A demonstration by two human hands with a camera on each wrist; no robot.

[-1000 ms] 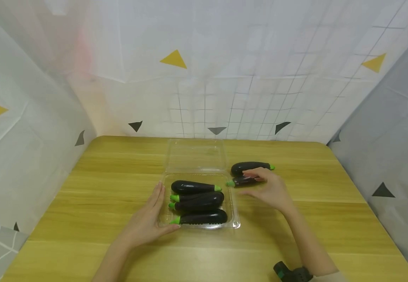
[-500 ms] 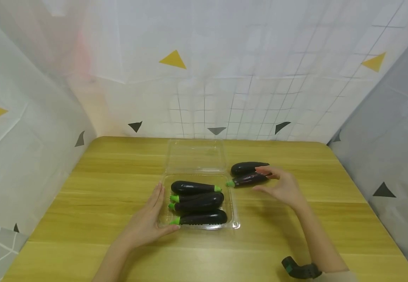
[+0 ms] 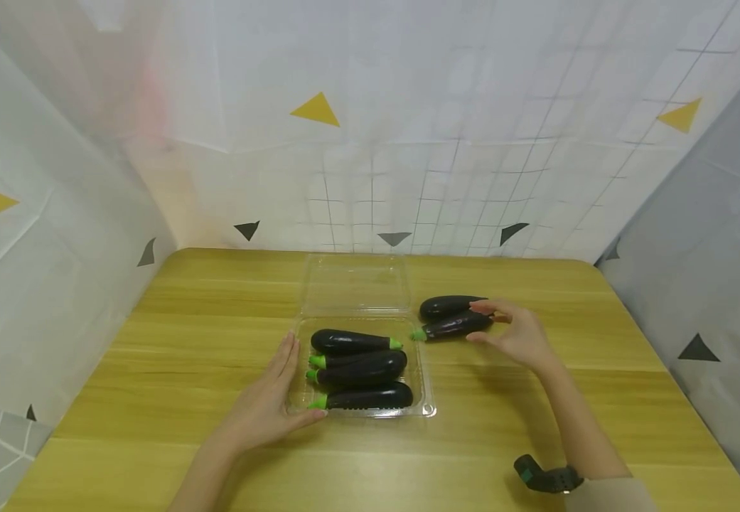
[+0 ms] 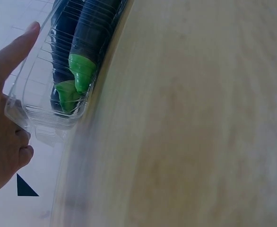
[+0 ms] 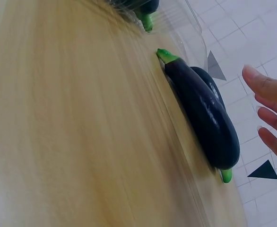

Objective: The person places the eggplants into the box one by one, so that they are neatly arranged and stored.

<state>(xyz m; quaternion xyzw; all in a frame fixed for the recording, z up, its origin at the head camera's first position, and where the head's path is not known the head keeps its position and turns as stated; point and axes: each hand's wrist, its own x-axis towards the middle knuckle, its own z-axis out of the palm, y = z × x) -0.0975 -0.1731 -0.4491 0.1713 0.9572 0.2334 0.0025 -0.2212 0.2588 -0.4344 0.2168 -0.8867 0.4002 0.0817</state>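
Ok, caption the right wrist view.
Right hand near two glossy, elongated black eggplants lying on a tan wood-grain table.

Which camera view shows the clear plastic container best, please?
The head view: it frames the whole container, open lid included, though the left hand covers a bit of it. The left wrist view gives one end close up, cut off; the right wrist view catches only parts near its top edge.

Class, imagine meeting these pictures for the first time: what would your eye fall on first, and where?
Probably the glossy, dark eggplants with bright green ends, four of them inside the open clear container beside the left hand. Next, perhaps, two loose eggplants on the table, by the right hand.
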